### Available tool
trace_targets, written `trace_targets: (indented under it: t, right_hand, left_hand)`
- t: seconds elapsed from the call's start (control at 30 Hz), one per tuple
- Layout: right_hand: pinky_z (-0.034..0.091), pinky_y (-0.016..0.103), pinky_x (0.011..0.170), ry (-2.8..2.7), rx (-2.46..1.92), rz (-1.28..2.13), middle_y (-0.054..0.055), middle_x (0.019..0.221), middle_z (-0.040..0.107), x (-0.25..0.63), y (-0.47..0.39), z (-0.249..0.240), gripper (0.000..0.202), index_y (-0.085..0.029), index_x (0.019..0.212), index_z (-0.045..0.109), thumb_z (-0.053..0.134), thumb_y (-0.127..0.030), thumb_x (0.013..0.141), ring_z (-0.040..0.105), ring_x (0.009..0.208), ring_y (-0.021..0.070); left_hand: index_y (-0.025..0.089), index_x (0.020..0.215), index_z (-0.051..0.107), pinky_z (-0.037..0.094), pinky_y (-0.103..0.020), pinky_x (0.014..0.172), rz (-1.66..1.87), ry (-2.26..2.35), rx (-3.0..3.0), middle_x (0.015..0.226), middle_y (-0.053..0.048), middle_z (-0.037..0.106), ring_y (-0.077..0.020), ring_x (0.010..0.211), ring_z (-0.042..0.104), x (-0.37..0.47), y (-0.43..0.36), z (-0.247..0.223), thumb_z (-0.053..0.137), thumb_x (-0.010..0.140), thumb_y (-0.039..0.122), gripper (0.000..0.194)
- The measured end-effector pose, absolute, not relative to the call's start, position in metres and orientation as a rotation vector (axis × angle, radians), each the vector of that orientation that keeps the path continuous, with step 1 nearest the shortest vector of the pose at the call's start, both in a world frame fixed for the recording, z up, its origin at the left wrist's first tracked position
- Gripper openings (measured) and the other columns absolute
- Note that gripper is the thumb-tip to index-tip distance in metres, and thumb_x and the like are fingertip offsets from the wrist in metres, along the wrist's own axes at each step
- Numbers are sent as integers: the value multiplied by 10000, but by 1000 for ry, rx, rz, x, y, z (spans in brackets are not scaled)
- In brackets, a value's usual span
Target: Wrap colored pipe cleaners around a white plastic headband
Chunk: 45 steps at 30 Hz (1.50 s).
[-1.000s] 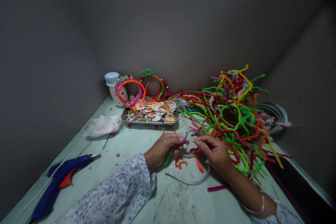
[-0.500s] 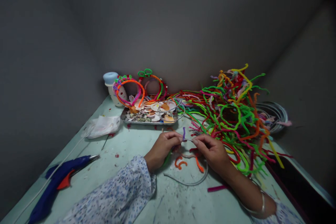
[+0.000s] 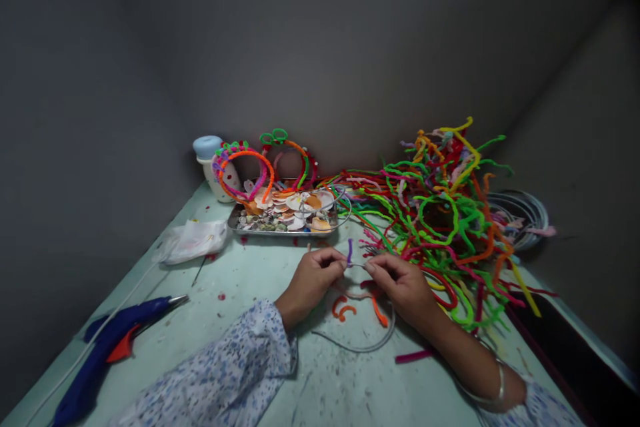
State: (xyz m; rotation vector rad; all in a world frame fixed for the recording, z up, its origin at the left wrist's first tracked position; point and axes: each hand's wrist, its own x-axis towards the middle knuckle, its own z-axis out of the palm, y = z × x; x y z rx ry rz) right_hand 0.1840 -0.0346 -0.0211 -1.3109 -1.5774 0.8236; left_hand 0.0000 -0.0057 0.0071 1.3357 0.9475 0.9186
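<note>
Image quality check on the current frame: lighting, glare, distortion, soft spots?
Head view: dim, with the wall dark grey and the upper right corner nearly black; head view: no blown-out glare, just faint shine on the tray; head view: wide-angle stretch, near sleeve looming large; head view: fine detail soft at the thin wire between left hand and right hand.
</note>
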Motion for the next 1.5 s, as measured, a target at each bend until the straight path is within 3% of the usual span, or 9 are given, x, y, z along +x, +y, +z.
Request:
trace_targets:
  t: [0.47, 0.73, 1.5]
  right_hand:
    - [462, 247, 535, -1560, -1334, 873, 10, 675, 624, 183, -33, -21, 249, -187, 777, 633, 552, -409, 855, 593, 603, 157]
    - [441, 243, 516, -1552, -1348, 869, -3, 631, 594, 183, -33, -20, 262, -180, 752, 626, 552, -412, 849, 560, 565, 144]
    - [383, 235, 500, -1562, -1365, 931, -20, 591, 567, 181, -33, -14, 255, -179, 748, 627, 543, -398, 848, 506, 540, 131]
  left_hand:
    - [152, 682, 645, 314, -220, 558, 948, 982, 1478, 631, -5, 540, -119, 605, 439, 0, -7, 4, 582, 752, 276, 156]
    - [161, 793, 663, 339, -217, 565, 953, 972, 1394, 681, -9, 571, -112, 607, 453, -1, -8, -1, 620, 752, 306, 156]
    - [176, 793, 670, 407, -258, 637, 1009, 1042, 1712, 757, -40, 636, -145, 692, 546, -2, -8, -8, 554, 778, 190, 118]
